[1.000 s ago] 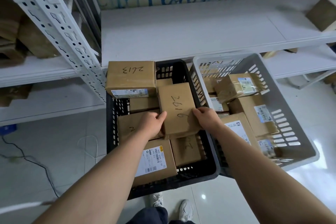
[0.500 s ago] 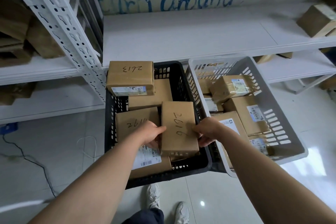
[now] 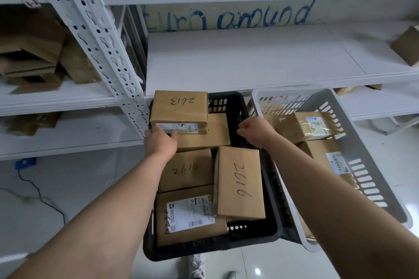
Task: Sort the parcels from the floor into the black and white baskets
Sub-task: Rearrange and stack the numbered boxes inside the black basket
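Note:
The black basket (image 3: 204,249) holds several brown parcels. The parcel marked 2616 (image 3: 240,183) lies flat at its right side, free of both hands, beside parcel 2614 (image 3: 188,170) and a labelled parcel (image 3: 188,215). Parcel 2613 (image 3: 179,106) sits highest, on the basket's far left corner. My left hand (image 3: 159,142) touches its labelled front face near the lower left corner. My right hand (image 3: 256,130) hovers over the black basket's right rim with loosely curled fingers and holds nothing. The white basket (image 3: 367,165) to the right holds several labelled parcels (image 3: 306,127).
A perforated white shelf upright (image 3: 102,38) stands just left of the black basket, with a white shelf board (image 3: 238,59) behind both baskets. Flattened cardboard (image 3: 34,52) fills the left shelf. A box (image 3: 405,45) sits far right. A cable (image 3: 40,195) trails on the floor.
Both hands let go of parcel 2616, which now lies in the black basket. They moved toward the far end; the left hand now touches parcel 2613.

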Demonstrator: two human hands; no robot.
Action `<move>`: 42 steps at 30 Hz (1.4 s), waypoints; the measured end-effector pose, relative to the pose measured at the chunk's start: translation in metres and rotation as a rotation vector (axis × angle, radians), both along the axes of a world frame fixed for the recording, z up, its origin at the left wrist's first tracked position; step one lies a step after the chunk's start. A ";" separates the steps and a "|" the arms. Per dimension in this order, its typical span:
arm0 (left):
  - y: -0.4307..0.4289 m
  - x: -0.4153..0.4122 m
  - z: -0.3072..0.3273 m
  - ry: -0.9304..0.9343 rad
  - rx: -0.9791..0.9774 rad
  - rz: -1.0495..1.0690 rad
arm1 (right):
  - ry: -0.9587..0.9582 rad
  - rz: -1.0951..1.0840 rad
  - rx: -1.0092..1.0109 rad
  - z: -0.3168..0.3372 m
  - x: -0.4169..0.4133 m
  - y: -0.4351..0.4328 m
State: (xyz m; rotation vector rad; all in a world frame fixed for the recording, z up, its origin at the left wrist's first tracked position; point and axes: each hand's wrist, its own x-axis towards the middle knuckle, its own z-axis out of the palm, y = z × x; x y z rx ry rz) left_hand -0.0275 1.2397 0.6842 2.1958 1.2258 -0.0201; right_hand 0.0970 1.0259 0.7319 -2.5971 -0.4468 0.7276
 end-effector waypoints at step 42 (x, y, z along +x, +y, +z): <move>0.007 0.052 -0.055 0.108 -0.475 0.114 | 0.497 -0.525 0.739 -0.046 0.105 0.021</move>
